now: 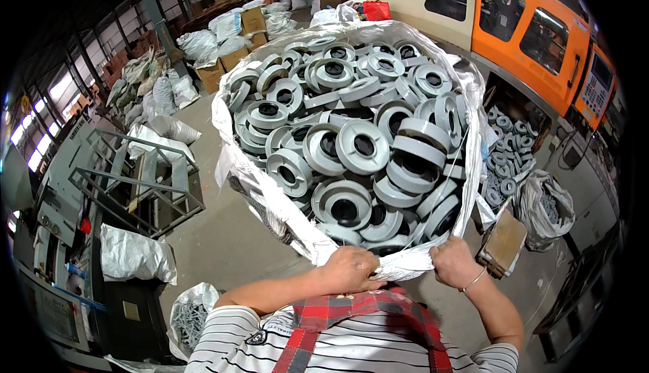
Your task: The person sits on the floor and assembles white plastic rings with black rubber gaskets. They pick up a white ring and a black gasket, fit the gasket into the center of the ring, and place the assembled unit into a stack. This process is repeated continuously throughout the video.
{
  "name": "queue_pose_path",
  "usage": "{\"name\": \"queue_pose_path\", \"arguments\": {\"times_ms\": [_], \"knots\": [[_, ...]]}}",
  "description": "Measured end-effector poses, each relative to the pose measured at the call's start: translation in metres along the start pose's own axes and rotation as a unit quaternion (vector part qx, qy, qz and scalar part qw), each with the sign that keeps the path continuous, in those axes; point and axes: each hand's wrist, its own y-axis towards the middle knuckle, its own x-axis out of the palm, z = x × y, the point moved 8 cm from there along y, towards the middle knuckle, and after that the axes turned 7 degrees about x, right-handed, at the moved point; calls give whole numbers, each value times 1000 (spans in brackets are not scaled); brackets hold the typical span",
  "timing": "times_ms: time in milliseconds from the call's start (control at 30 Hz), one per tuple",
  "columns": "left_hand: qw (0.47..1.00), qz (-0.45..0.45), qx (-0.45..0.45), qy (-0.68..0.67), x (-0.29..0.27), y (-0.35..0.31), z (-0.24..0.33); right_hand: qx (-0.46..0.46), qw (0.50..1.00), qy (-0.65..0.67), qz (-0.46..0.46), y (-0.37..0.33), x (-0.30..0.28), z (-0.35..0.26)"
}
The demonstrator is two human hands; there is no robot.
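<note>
**One full white sack [405,263], ctr of frame, mouth up**

Mouth's roughly round; long axis hard to tell. L hand [350,268] & R hand [454,263] clench its bunched woven rim, lower ctr. Smooth grey rings [346,146] w/ dark middles heap inside, tilted all ways. Grey floor [209,239] strip runs btwn sack & white bag [137,259], lower left; orange machine [500,60] upper right.

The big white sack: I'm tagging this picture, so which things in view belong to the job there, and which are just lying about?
In the job:
- white sack, rim gripped by left hand and right hand
- grey rings filling it

Apparently just lying about:
- stuffed bag, left floor
- metal frame
- cardboard box
- red bag
</note>
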Motion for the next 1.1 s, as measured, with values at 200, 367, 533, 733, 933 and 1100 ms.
{"name": "queue_pose_path", "arguments": {"times_ms": [200,367,533,733,933,1100], "knots": [[998,-33,-45,31,-19,4,-34,62,994,87,18,55,-35,-3],[993,-110,-51,-11,-17,18,-49,-59,990,121,45,59,-18,-14],[991,-106,-3,-83,-36,43,-56,-13,960,214,-181,62,-9,7],[998,-6,-23,-51,-68,87,-63,-112,968,216,60,70,-37,27],[993,45,-100,-36,-55,144,-31,-57,929,309,196,-4,-91,96],[890,-3,-34,-455,43,209,34,271,916,295,10,-137,34,210]]}}
